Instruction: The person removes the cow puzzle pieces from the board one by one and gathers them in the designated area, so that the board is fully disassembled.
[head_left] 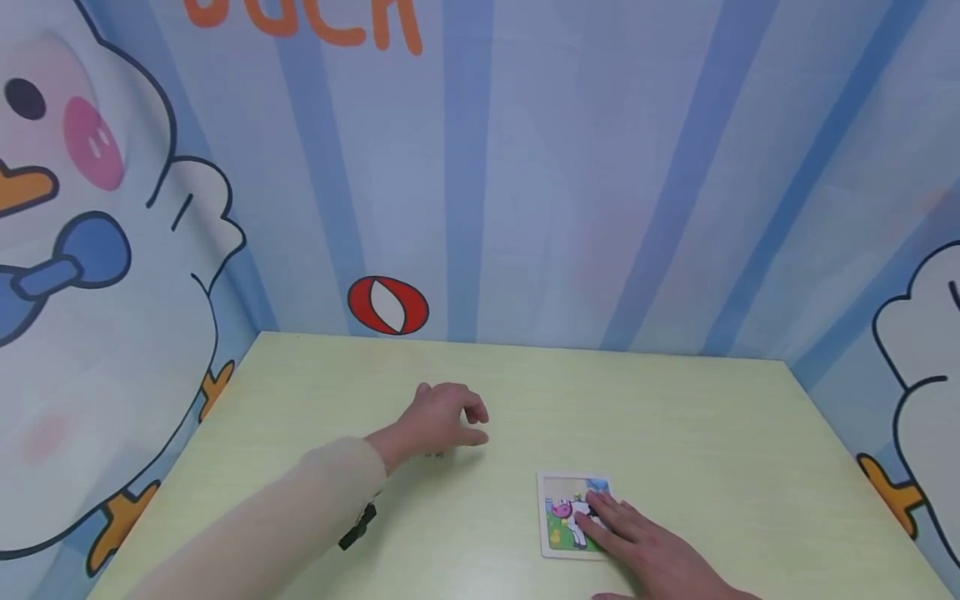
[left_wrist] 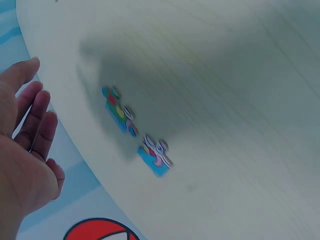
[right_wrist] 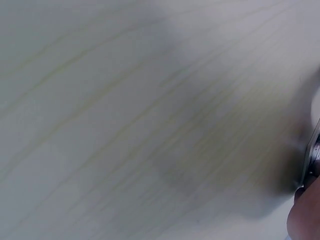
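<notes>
Well, cow pic [head_left: 566,532] flat, head [head_left: 561,509] L

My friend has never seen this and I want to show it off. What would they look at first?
Probably the big white duck at the left edge of the head view. Next, the cow picture on the table, with the right hand resting on it. The left wrist view also shows two small colourful pieces near the middle.

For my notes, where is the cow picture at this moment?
In the head view, the cow picture lies on the table, low and right of centre, its right side partly covered by the right hand.
</notes>
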